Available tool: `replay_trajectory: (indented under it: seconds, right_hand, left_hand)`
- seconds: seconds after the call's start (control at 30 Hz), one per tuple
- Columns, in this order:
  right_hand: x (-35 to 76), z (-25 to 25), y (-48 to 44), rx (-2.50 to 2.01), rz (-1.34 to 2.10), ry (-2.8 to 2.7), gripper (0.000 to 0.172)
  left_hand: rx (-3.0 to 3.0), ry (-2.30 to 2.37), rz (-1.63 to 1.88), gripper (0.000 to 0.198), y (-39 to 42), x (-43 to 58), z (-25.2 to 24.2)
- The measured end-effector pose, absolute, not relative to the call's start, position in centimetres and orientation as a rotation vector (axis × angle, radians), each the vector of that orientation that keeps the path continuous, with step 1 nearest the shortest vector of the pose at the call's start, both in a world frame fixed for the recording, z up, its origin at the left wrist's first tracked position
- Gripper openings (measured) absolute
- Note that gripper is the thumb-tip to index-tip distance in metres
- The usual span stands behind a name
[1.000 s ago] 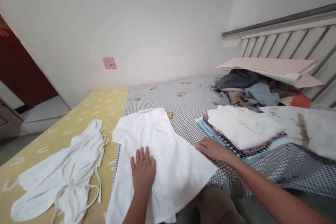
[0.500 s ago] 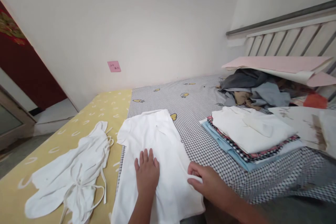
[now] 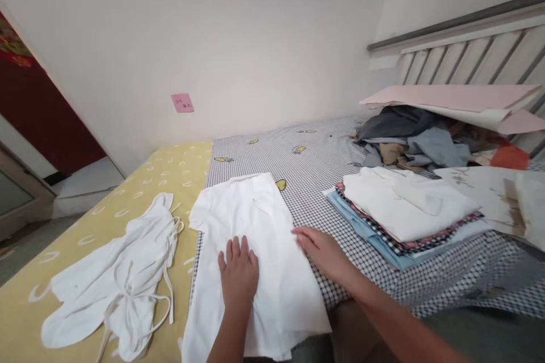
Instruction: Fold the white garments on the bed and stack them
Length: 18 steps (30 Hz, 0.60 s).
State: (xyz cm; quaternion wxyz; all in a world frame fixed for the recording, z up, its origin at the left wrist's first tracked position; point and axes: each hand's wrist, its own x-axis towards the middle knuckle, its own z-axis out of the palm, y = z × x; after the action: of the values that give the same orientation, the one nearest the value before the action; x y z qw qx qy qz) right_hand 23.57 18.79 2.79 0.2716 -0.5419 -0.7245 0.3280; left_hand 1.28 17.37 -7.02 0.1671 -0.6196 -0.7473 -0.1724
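Note:
A white short-sleeved shirt (image 3: 238, 204) lies spread lengthwise before me, its right side turned inward in a long flap that reaches the lower hem. Flat on the middle of the shirt rests my left hand (image 3: 239, 272), fingers spread. At the shirt's right edge is my right hand (image 3: 321, 252), its fingers stretched out with the tips touching the cloth; I see nothing gripped in them. To the left, a crumpled white garment with thin ties (image 3: 128, 278) lies on yellow cloth.
A folded clothes stack (image 3: 409, 204), white on top with checked and light blue layers below, sits at the right. Behind it, dark and grey clothes (image 3: 395, 125) are heaped under a pink sheet (image 3: 451, 97). The yellow sheet (image 3: 170, 164) adjoins a checked bedsheet (image 3: 272, 144) along the wall.
My right hand has let go of the shirt's lower right edge and moved up along that side. The flap there now lies flatter. My left hand has stayed in place.

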Motion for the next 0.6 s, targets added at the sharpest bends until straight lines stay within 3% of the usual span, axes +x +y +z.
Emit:
replay_trajectory:
  seconds: [0.07,0.13,0.37,0.6]
  right_hand:
    - [21.5,2.8,21.2,-1.442,0.436,-1.948,0.044]
    - [19.3,1.6,23.1,-1.485,0.202,-2.012,0.047]
    - [16.2,-6.7,25.5,-1.64,0.222,-2.393,0.061]
    - [16.7,-7.2,25.0,-1.584,0.12,-2.389,0.056]
  left_hand:
    - [-1.76,-2.132,-0.499,0.05,17.5,1.2,-7.2]
    - [-1.755,-2.133,-0.508,0.05,17.5,1.1,-7.5]
    - [-1.746,-2.133,-0.491,0.05,17.4,1.0,-7.4]
    - [-1.733,-2.131,-0.502,0.05,17.4,1.0,-7.8]
